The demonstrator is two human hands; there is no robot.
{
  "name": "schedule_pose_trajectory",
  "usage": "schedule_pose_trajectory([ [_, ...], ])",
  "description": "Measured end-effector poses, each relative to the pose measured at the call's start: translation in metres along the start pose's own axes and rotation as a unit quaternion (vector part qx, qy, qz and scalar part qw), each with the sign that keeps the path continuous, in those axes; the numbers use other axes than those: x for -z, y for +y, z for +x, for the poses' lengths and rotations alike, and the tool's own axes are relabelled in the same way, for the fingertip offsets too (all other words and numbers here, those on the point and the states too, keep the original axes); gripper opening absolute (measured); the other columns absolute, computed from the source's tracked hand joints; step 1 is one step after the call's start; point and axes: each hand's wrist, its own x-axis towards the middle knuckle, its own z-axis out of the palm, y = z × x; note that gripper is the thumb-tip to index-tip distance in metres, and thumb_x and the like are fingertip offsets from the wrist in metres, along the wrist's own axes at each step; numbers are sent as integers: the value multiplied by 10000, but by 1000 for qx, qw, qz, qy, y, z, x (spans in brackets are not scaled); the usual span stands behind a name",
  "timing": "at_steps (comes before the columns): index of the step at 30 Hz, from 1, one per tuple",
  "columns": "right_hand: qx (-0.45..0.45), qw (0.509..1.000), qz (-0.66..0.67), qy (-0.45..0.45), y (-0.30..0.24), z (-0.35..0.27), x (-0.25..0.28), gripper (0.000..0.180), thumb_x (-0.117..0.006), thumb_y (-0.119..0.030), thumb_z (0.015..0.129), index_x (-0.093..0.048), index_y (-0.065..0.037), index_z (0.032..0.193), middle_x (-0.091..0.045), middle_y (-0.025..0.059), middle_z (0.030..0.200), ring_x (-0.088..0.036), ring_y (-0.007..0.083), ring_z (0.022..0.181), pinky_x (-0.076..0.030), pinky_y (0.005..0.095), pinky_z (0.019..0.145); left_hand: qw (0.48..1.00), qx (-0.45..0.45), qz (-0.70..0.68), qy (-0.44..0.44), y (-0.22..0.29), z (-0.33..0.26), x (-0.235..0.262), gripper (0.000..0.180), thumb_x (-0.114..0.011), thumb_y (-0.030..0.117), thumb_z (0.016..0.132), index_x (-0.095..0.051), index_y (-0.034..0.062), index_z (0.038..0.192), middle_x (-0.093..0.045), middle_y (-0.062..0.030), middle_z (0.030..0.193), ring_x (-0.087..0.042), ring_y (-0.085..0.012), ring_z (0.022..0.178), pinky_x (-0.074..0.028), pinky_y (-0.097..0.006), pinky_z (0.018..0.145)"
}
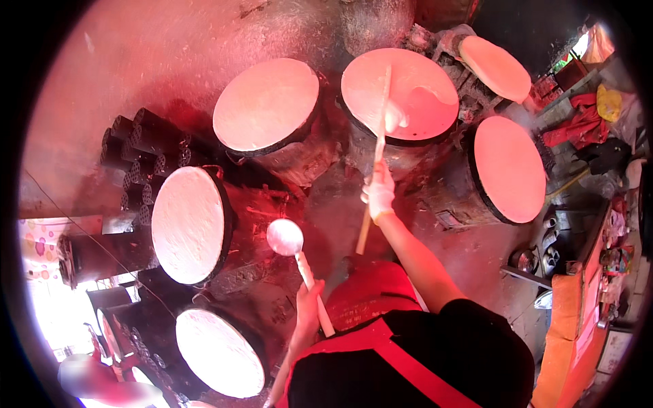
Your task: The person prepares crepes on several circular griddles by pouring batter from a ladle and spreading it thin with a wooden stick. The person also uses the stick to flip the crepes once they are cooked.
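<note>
My right hand (379, 190) is closed round a long wooden stick (381, 136), which reaches out over the griddle (354, 122) at the back middle. A pale blob lies beside the stick on that griddle, and the white layer (425, 78) there looks uneven, with a curved edge at its right. Lower and nearer, my left hand (309, 302) grips the wooden handle of a ladle (285, 236). The ladle's round, whitish bowl hangs between the griddles, apart from them. The red lid or stool-like thing (371, 292) in front of me is partly hidden by my apron.
Pale rounds cover more griddles (266, 105) (188, 224) (510, 170) (221, 352) set in an arc about me. Another round (495, 68) leans at the back right. Black perforated coal briquettes (139, 153) are stacked at left. An orange-covered bench (561, 326) stands at right.
</note>
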Motion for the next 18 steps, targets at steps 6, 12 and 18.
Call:
schedule_pose_trajectory([
  [6, 26, 1000, -7, -11, -52, 15, 60, 364, -423, -378, 1003, -422, -308, 1361, -377, -35, 625, -288, 75, 403, -265, 244, 365, 997, -31, 67, -38, 20, -1, -41, 159, -637, 216, 876, -563, 80, 911, -453, 54, 769, -410, -62, 727, -322, -245, 642],
  [12, -57, 986, -73, -141, -60, 13, 30, 324, -469, -351, 991, -488, -268, 1303, -396, -39, 596, -319, 81, 390, -273, 255, 362, 998, 22, 32, -56, 16, -1, -73, 441, -630, 126, 889, -469, -6, 1277, -543, -7, 987, -528, -89, 881, -434, -214, 795],
  [18, -94, 976, -133, -144, -128, 30, 166, 355, -405, -321, 1012, -437, -358, 1364, -417, -31, 614, -301, 68, 363, -241, 235, 326, 999, 3, 26, -43, 11, -4, -118, 432, -636, 124, 880, -480, 5, 1264, -556, -5, 996, -548, -93, 930, -440, -214, 821],
])
